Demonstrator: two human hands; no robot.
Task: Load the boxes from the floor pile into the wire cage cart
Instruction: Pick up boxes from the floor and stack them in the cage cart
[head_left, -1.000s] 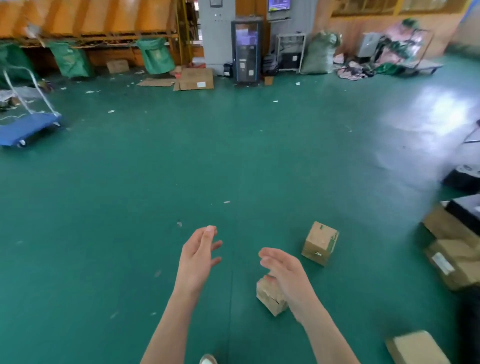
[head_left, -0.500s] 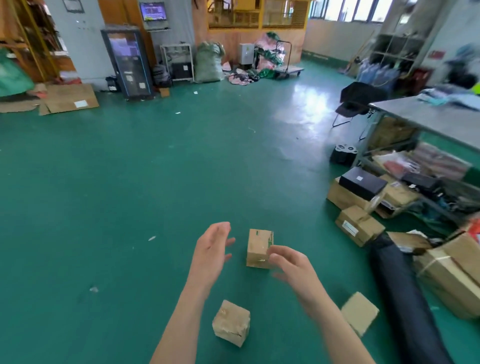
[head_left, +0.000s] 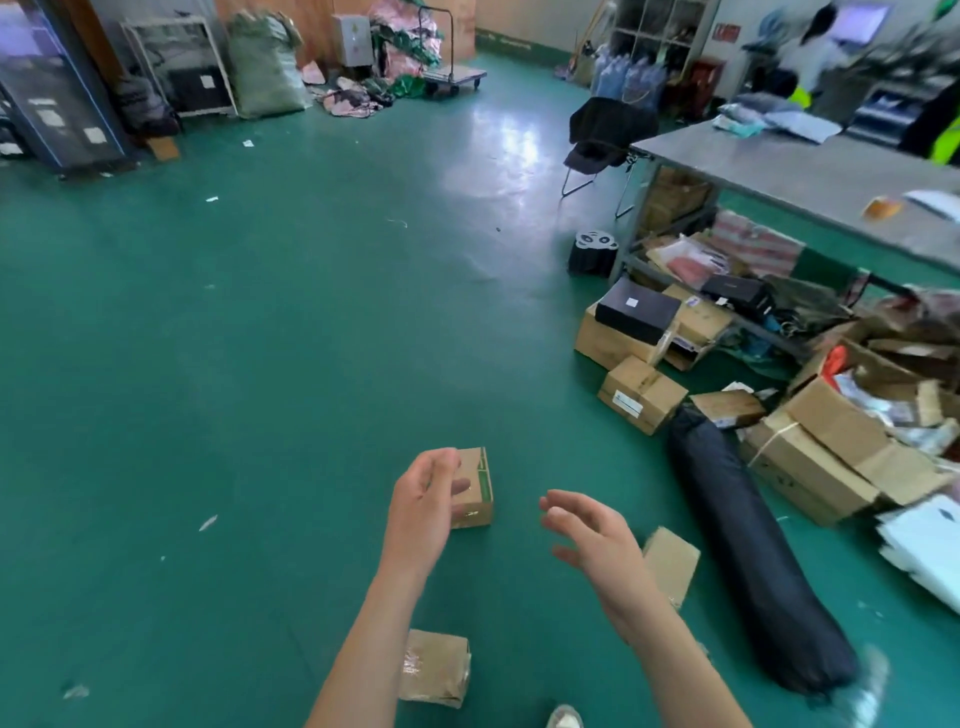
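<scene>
Small cardboard box (head_left: 477, 486) w/ green print sits on the green floor (head_left: 260, 364), approx. centre of view. Left hand (head_left: 423, 506) overlaps that box's left face, fingers loosely bent, gripping nothing; can't tell if it touches the box. Right hand (head_left: 592, 535) is right of the box & apart from it, fingers spread, relaxed, empty. A tape-wrapped box (head_left: 436, 667) lies nearer the viewer than the green-print box, beside the left forearm. A plain box (head_left: 672, 558) lies to the green-print box's right, partly hidden behind the right wrist. Further right of it: a long black bag (head_left: 748, 551) on the floor, then a heap of larger cartons (head_left: 810, 457) spilling under a grey metal table (head_left: 810, 171).
</scene>
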